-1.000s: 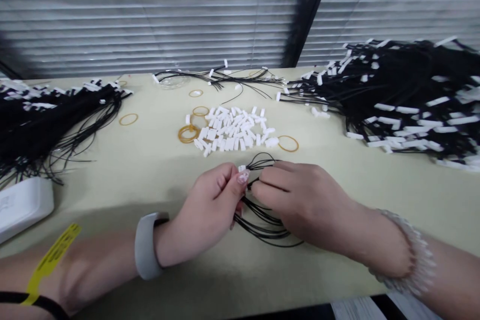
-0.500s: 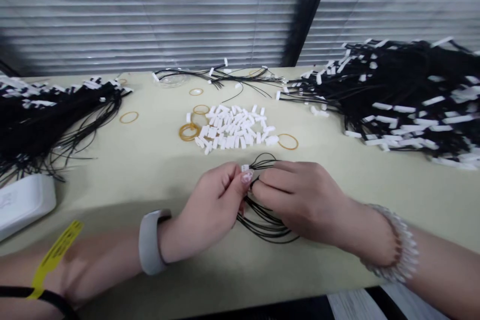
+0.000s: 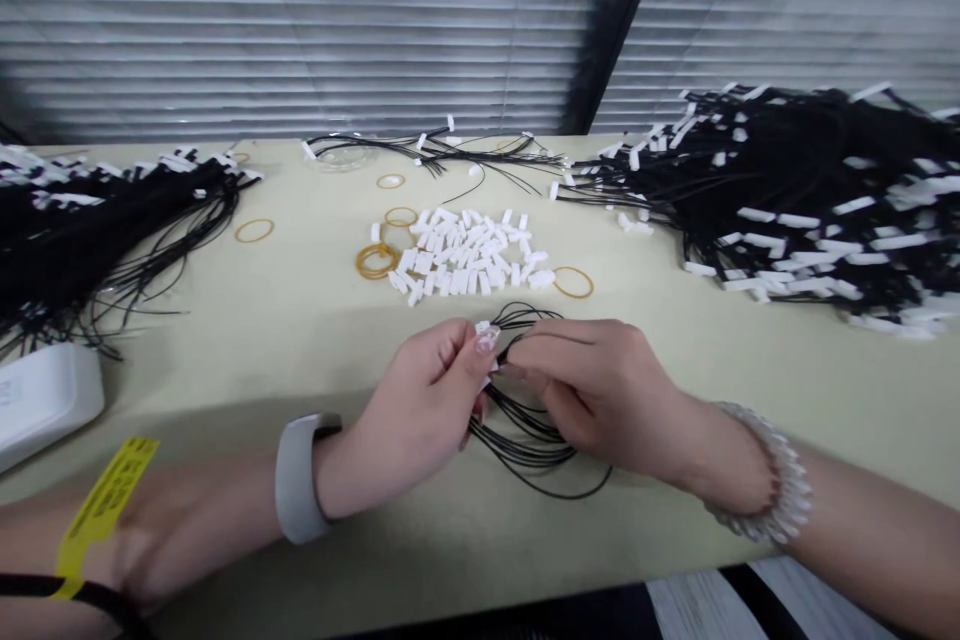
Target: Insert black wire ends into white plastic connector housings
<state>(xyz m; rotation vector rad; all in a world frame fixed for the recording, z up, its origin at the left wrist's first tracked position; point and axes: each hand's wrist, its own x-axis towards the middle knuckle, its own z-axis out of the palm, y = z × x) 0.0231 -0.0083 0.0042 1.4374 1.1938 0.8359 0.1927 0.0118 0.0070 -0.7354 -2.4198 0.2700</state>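
Note:
Between the thumb and fingers of my left hand [image 3: 431,400] a small white connector [image 3: 482,328] is pinched, its thin black wires [image 3: 525,430] looping out beneath and to the right. My right hand [image 3: 600,380] is closed close beside it, with a black wire pinched between thumb and index finger, near the connector. The exact wire end is hidden by the fingers. Just beyond both hands lies a pile of loose white connectors [image 3: 469,255].
Yellow rubber bands [image 3: 375,261] lie left of the connector pile. Black wire bundles with white connectors fill the left [image 3: 112,240] and the right [image 3: 817,190]. Loose wires [image 3: 450,152] lie at the back below the blinds. A white box-shaped object [image 3: 49,400] sits at the left edge.
My right fingers have shifted their grip, and a black wire now shows across the index finger. The lower wire loop hangs out farther to the right. My left hand keeps its pinch.

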